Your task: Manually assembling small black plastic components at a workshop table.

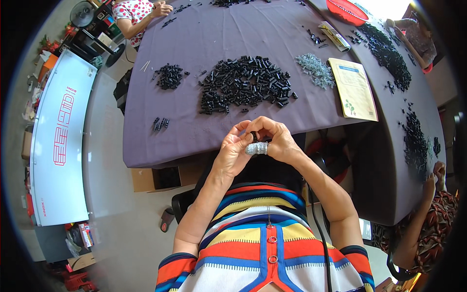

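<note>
My left hand and my right hand meet just off the table's near edge, both closed with fingertips pinched together. Between them sits a small black plastic piece, partly hidden by the fingers. A grey knitted-looking cover wraps what appears to be my right thumb. Straight beyond the hands, a large heap of short black tube-like pieces lies on the purple-grey tablecloth. Left of it are a smaller black heap and a few loose black pieces.
Right of the large heap lie a pile of translucent grey bits, a yellowish envelope and a rolled packet. A red basket stands far right. Other people sit around the tables, near further black heaps. A white freezer is at left.
</note>
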{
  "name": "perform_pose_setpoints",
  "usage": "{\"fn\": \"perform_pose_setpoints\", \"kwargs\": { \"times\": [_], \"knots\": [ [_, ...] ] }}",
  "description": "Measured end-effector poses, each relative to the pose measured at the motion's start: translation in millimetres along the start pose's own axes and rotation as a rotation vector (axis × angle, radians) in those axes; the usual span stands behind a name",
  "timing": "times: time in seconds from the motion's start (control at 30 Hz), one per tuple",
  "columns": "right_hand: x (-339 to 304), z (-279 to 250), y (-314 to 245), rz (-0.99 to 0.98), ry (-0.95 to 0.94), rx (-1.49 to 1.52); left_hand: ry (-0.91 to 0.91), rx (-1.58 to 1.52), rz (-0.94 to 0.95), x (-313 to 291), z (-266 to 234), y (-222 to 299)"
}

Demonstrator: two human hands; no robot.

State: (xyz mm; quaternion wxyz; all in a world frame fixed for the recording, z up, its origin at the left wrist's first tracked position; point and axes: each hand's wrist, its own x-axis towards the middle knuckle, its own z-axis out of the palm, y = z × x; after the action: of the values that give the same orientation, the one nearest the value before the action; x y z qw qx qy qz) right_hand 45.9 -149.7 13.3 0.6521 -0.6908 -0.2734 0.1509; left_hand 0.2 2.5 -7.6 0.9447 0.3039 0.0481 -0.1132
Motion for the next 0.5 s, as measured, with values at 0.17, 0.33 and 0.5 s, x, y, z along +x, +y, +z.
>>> {"fn": "perform_pose_setpoints", "kwargs": {
  "times": [0.17,0.33,0.5],
  "knots": [
    [-0.3,-1.3,-2.9,0.007,0.014,0.018,-0.050,-0.041,-0.030,3.1,-2.9,-0.4],
    [1.4,-0.5,-9.0,0.042,0.003,-0.018,-0.037,-0.054,-0.059,1.5,-5.0,1.3],
    [2.2,12.8,-9.3,-0.090,0.074,-0.028,0.056,0.002,0.020,-2.7,-6.7,6.2]
  ]
}}
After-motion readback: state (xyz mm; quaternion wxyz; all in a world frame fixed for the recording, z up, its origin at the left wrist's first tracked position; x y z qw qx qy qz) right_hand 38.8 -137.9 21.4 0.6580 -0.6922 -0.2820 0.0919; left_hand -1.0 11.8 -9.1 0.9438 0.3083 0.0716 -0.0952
